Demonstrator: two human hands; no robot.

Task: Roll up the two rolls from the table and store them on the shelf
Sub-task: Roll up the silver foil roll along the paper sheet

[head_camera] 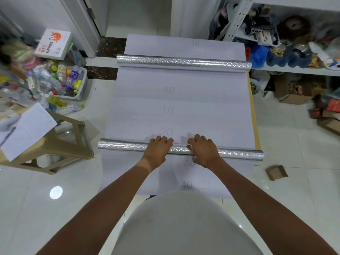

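View: from a head camera, looking down past a pale shirt (184, 223) and two bare forearms at a narrow desk (256, 126) on a glossy white tiled floor (287, 148).
Near roll (125, 145): a silver embossed tube lying crosswise on the desk, close to the person, both ends reaching past the desk sides. Its unrolled white sheet (184, 173), printed with faint grid marks and the numbers 50 and 40, runs toward the person and hangs over the near edge.
Left hand (158, 149): palm down on top of the near roll, left of its middle, fingers curled over the far side of the tube, holding it.
Right hand (203, 150): palm down on the same roll, just right of its middle, fingers bent over the tube, holding it. The two hands are near each other but apart.
Far roll (184, 62): a second silver tube lying crosswise near the far end of the desk, well apart from the hands. White sheet (184, 100) lies flat on both sides of it.
Shelf (298, 69): white metal unit at upper right, crowded with soft toys, bags and boxes.
Left side: a beige stool (60, 144) with loose paper (27, 131) on it, a bin (81, 89) of plastic bottles beyond, and a white box (54, 43) with an orange print.
Floor at right: a small cardboard piece (276, 172) beside the desk.
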